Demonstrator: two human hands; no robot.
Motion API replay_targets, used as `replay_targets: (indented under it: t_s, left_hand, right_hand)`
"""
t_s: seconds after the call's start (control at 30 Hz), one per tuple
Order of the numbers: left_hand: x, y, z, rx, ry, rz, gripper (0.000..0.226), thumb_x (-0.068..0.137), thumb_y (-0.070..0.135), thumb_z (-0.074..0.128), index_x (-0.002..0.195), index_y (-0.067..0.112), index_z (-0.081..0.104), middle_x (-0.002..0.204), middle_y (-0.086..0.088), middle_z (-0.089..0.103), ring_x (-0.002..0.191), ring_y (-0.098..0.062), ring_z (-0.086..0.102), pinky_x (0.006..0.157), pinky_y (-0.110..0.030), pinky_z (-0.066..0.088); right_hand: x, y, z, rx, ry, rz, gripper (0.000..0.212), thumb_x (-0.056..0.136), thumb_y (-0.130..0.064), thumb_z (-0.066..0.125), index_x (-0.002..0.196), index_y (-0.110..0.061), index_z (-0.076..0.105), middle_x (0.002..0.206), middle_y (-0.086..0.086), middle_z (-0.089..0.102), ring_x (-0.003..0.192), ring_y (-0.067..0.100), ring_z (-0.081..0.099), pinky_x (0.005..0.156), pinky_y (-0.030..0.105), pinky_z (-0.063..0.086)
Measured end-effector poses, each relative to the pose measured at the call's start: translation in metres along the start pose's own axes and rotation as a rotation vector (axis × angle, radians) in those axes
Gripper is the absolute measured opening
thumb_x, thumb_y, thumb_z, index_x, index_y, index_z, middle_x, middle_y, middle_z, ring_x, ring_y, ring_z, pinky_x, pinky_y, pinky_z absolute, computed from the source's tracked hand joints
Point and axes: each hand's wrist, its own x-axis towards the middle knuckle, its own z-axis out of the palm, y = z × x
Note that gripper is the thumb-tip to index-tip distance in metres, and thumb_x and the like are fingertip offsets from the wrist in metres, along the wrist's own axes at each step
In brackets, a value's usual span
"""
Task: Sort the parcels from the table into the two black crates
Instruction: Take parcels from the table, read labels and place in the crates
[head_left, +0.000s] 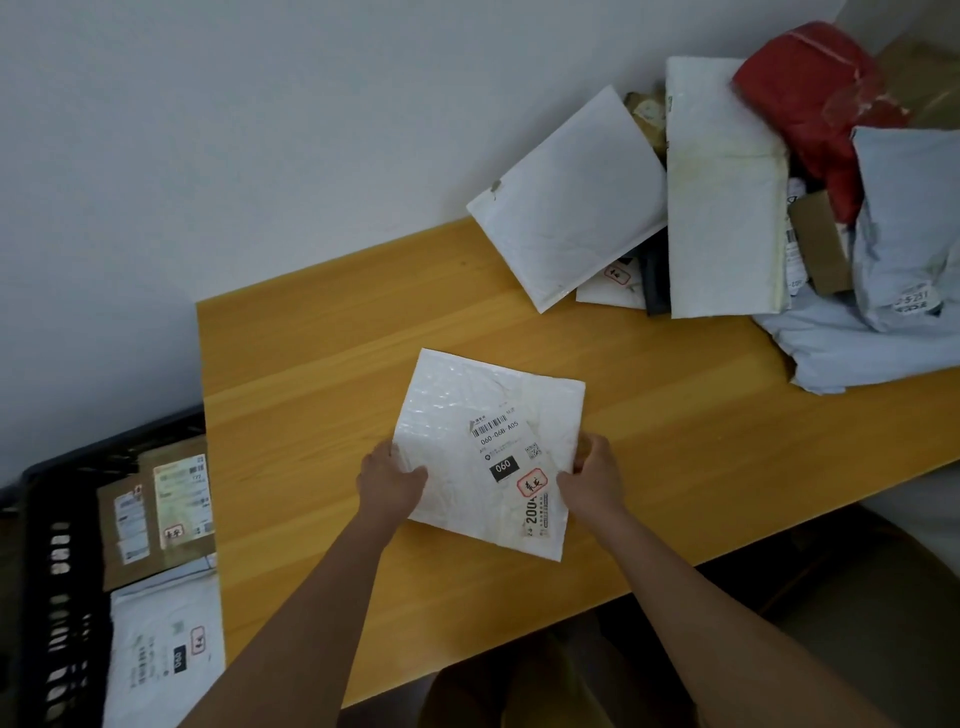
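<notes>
Head view shows the sorting under way, judged to be at an early-to-middle stage. One white mailer sits at centre frame, label side up, over the worktop; whether it rests flat on the surface or is lifted slightly cannot be told. Left hand pinches the mailer's left edge, thumb on top and fingers beneath. Right hand pinches its right edge in the same manner. Both grips are closed on this one mailer and hold nothing else. At lower left of the frame, one black crate stands beside the worktop, below its level. It already holds at least two parcels: a brown box and a white bag nearer the bottom edge. The second crate is not in view. At upper right of the frame, a pile of unsorted parcels remains on the worktop, leaning against the wall: white mailers, grey bags, a red bag and a small carton. Judgement: a few parcels are sorted, one is in hand with its label readable for the sorting decision, and the larger share remains.
</notes>
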Motion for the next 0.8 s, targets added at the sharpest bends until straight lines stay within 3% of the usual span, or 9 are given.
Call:
replay_targets:
  t_s: [0.1, 0.23, 0.33, 0.43, 0.57, 0.7, 0.8]
  left_hand:
    - [-0.005, -0.006, -0.010, -0.179, -0.014, -0.071, 0.048, 0.092, 0.011, 0.061, 0.137, 0.001, 0.046, 0.131, -0.012, 0.053, 0.120, -0.033, 0.052, 0.089, -0.037, 0.043]
    - [-0.015, -0.019, -0.018, -0.280, 0.055, -0.084, 0.010, 0.097, 0.009, 0.054, 0.102, 0.004, 0.060, 0.094, -0.006, 0.058, 0.091, -0.027, 0.054, 0.075, -0.031, 0.040]
    - [-0.018, -0.033, -0.028, -0.319, 0.098, -0.082, 0.019, 0.099, 0.009, 0.049, 0.084, 0.004, 0.058, 0.076, -0.004, 0.053, 0.075, -0.024, 0.051, 0.067, -0.029, 0.040]
    - [-0.018, -0.050, -0.045, -0.351, 0.135, -0.073, 0.023, 0.097, 0.003, 0.045, 0.076, 0.003, 0.055, 0.075, -0.009, 0.050, 0.072, -0.023, 0.046, 0.061, -0.029, 0.035]
    - [-0.018, -0.073, -0.077, -0.383, 0.174, -0.027, 0.034, 0.094, -0.004, 0.040, 0.069, 0.014, 0.054, 0.074, -0.003, 0.050, 0.067, -0.019, 0.045, 0.060, -0.028, 0.036]
    - [-0.015, -0.116, -0.112, -0.424, 0.211, -0.018, 0.025, 0.091, -0.005, 0.038, 0.083, 0.004, 0.060, 0.082, -0.011, 0.055, 0.075, -0.024, 0.049, 0.064, -0.033, 0.040]
    - [-0.017, -0.159, -0.145, -0.453, 0.244, -0.014, 0.025, 0.090, -0.007, 0.040, 0.085, 0.003, 0.063, 0.083, -0.014, 0.058, 0.074, -0.025, 0.052, 0.063, -0.032, 0.041]
  right_hand:
    - [-0.005, -0.002, 0.005, -0.016, -0.020, -0.020, 0.048, 0.086, 0.003, 0.056, 0.129, -0.014, 0.046, 0.113, 0.007, 0.060, 0.092, 0.020, 0.062, 0.064, 0.030, 0.052]
    - [-0.014, -0.010, 0.011, 0.018, -0.054, -0.053, 0.038, 0.087, 0.007, 0.058, 0.121, -0.010, 0.052, 0.099, 0.001, 0.062, 0.085, 0.016, 0.063, 0.055, 0.022, 0.046]
    - [-0.026, -0.021, 0.018, 0.053, -0.036, -0.128, 0.032, 0.090, 0.006, 0.058, 0.113, -0.015, 0.052, 0.098, 0.001, 0.063, 0.075, 0.005, 0.059, 0.052, 0.017, 0.044]
    - [-0.040, -0.035, 0.026, 0.074, -0.001, -0.190, 0.031, 0.093, 0.003, 0.058, 0.112, -0.020, 0.049, 0.092, -0.004, 0.057, 0.072, 0.003, 0.058, 0.046, 0.014, 0.044]
    - [-0.061, -0.050, 0.047, 0.076, 0.071, -0.278, 0.027, 0.091, 0.003, 0.060, 0.103, -0.015, 0.045, 0.087, -0.004, 0.054, 0.074, 0.009, 0.056, 0.058, 0.021, 0.045]
    - [-0.092, -0.060, 0.088, 0.062, 0.064, -0.348, 0.019, 0.091, 0.003, 0.060, 0.087, -0.015, 0.054, 0.085, -0.005, 0.059, 0.077, 0.013, 0.057, 0.063, 0.024, 0.048]
    - [-0.125, -0.066, 0.132, 0.108, 0.028, -0.368, 0.020, 0.094, 0.003, 0.057, 0.093, -0.016, 0.063, 0.089, -0.005, 0.062, 0.080, 0.014, 0.061, 0.065, 0.026, 0.052]
